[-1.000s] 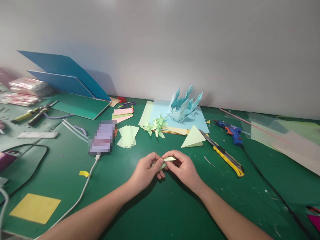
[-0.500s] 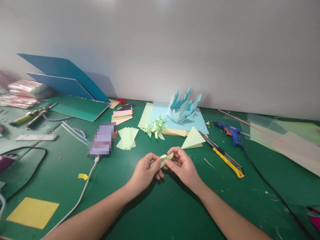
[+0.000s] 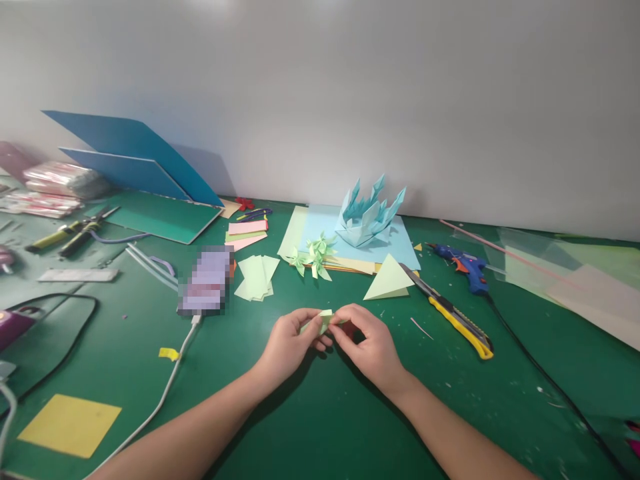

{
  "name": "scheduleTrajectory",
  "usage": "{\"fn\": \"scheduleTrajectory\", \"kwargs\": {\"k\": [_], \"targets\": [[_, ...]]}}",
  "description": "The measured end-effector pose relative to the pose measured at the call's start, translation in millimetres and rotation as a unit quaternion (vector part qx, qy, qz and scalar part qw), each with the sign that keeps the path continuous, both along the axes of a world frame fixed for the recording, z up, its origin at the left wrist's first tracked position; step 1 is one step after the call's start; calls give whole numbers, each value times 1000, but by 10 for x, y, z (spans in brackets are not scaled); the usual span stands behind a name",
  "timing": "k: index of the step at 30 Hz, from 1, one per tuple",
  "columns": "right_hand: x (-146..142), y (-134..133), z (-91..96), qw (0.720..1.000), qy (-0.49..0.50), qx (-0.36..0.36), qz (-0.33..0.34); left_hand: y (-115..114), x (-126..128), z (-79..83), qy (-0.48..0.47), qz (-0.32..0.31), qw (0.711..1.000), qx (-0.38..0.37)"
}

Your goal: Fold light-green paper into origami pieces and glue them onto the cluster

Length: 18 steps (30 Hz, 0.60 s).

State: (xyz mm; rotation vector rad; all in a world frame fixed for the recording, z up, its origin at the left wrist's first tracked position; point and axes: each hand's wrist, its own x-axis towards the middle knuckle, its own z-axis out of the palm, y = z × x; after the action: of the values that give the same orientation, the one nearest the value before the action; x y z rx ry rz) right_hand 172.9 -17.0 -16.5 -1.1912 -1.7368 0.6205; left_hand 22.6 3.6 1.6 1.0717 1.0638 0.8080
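Between my hands is a small folded piece of pale green paper, partly hidden by the fingers. My left hand grips it with the thumb on top and fingers beneath. Thumb and index finger of my right hand pinch its right end. Beyond the hands lie several light green paper flowers, a folded green paper triangle and a fanned stack of green paper slips. A light blue folded-paper bowl with upright points stands behind them on blue paper.
A yellow utility knife and a blue glue gun with a black cord lie to the right. On the left are a phone on a white cable, pliers, a yellow paper square and a propped blue board.
My right thumb and index finger have closed into a tighter pinch at the paper's right end, covering the corner that stuck up. The left hand keeps its hold; the view shifts slightly.
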Motion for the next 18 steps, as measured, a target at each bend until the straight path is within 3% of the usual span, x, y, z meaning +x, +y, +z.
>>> {"fn": "scheduleTrajectory", "kwargs": {"k": [12,18], "targets": [[-14,-51,29,989,-128,68,-28,-7,-19,-28,37,-20,999,33],[-25,-66,25,987,-131,82,-50,-27,-31,-2,120,-43,988,90]]}}
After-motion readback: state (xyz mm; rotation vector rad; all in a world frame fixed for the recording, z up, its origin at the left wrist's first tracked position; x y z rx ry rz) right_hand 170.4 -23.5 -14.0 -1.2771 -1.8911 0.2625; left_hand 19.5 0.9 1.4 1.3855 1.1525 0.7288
